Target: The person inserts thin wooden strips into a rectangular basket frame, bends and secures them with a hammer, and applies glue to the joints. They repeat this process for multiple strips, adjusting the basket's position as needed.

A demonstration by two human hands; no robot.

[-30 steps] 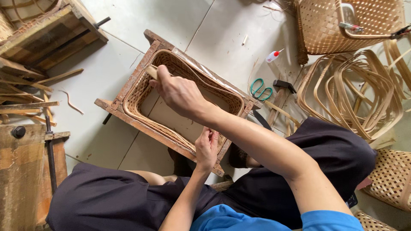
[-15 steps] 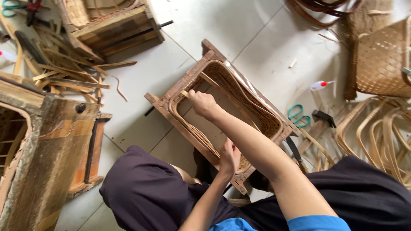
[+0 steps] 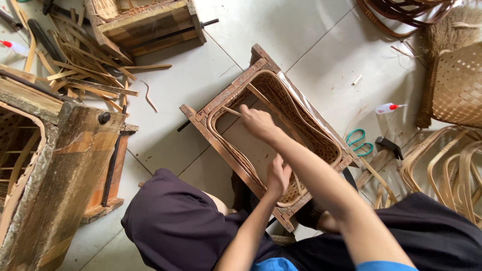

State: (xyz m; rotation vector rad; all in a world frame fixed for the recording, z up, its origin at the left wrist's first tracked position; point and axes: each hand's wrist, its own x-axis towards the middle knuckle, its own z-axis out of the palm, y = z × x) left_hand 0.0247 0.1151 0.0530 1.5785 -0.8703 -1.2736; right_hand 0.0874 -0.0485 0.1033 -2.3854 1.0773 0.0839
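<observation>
My right hand (image 3: 257, 122) is pinched shut on a thin strip (image 3: 232, 111) at the far corner of the frame (image 3: 221, 98), while my left hand (image 3: 277, 175) presses closed against the basket (image 3: 301, 125) rim at the near end; the 2 hands are well apart so the weave stays seated inside the frame as I work the band. The frame sits on the floor (image 3: 191, 75) between my knees, its long axis running from near me diagonally up and left, open side up.
</observation>
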